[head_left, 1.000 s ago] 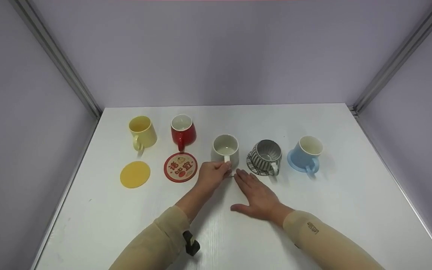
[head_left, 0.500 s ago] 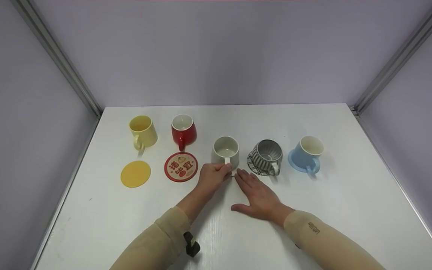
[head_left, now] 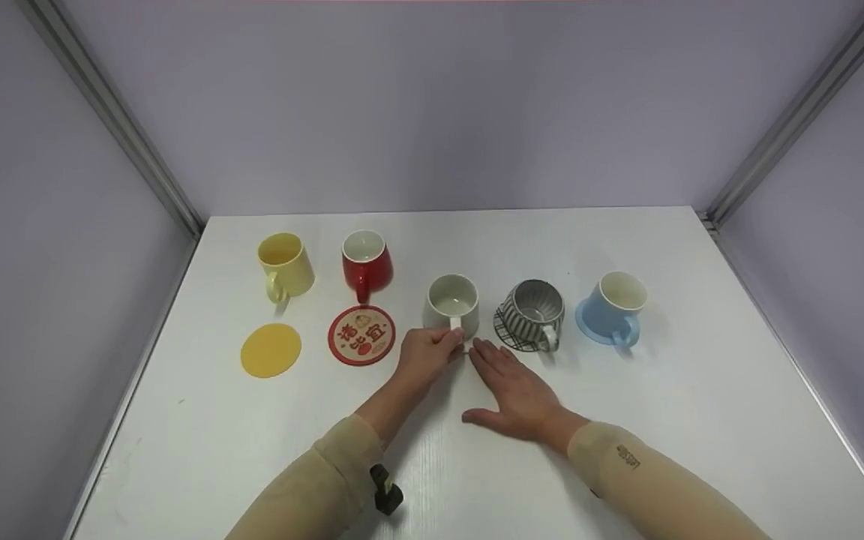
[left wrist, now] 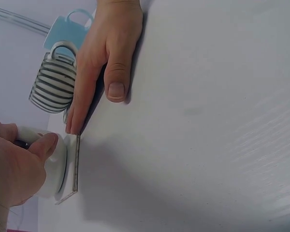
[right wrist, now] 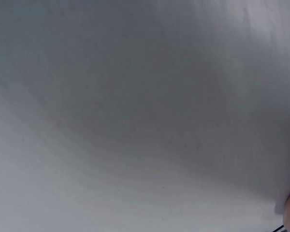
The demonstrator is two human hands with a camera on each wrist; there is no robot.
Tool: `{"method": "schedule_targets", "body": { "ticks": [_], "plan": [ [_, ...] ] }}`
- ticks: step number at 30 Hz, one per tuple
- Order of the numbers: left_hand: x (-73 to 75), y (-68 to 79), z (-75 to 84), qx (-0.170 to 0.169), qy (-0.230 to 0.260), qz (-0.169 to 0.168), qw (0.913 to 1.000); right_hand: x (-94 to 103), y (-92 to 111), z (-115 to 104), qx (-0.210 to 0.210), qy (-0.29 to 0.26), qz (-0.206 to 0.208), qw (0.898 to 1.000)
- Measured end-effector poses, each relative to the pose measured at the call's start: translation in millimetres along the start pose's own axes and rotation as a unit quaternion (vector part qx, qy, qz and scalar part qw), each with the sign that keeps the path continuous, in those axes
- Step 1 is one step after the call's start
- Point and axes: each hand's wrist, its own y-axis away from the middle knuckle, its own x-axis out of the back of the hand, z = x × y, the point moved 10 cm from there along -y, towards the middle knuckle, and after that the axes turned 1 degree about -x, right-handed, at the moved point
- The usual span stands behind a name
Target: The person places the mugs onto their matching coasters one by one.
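With my left hand (head_left: 426, 356), I grip the white mug (head_left: 452, 304) by its handle, thumb pressed against it. The mug is upright near the middle of the table (head_left: 432, 480), above a white coaster (left wrist: 76, 169) with a dark edge; I cannot confirm whether the base is fully seated.

My right hand (head_left: 516, 394) lies flat and holds nothing: fingers straight and together, thumb spread wide. Its fingertips are at the edge of the white coaster. The right wrist view gives me mainly table surface.

To the right of the white mug, the striped mug (head_left: 531, 313) rests on a black grid coaster (head_left: 502, 335). Farther right, the blue mug (head_left: 613, 309) rests on a blue coaster (head_left: 586, 327).

To the left, the red mug (head_left: 367, 271) stands just behind a red-rimmed coaster (head_left: 361, 335). At far left, the yellow mug (head_left: 291, 271) stands behind a yellow coaster (head_left: 271, 350), apart from it.
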Motion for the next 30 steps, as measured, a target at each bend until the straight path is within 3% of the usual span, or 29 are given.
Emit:
{"method": "schedule_targets", "body": {
  "ticks": [19,30],
  "plan": [
    [1.8,-1.9,1.2,-0.009,0.017,0.001,0.9998,2.6,-1.2,-0.9,0.002,0.001,0.002,1.0],
    [0.7,-0.8,-4.1,0.006,0.01,-0.009,0.9999,0.3,0.0,0.0,-0.004,0.002,-0.006,1.0]
  ]
}}
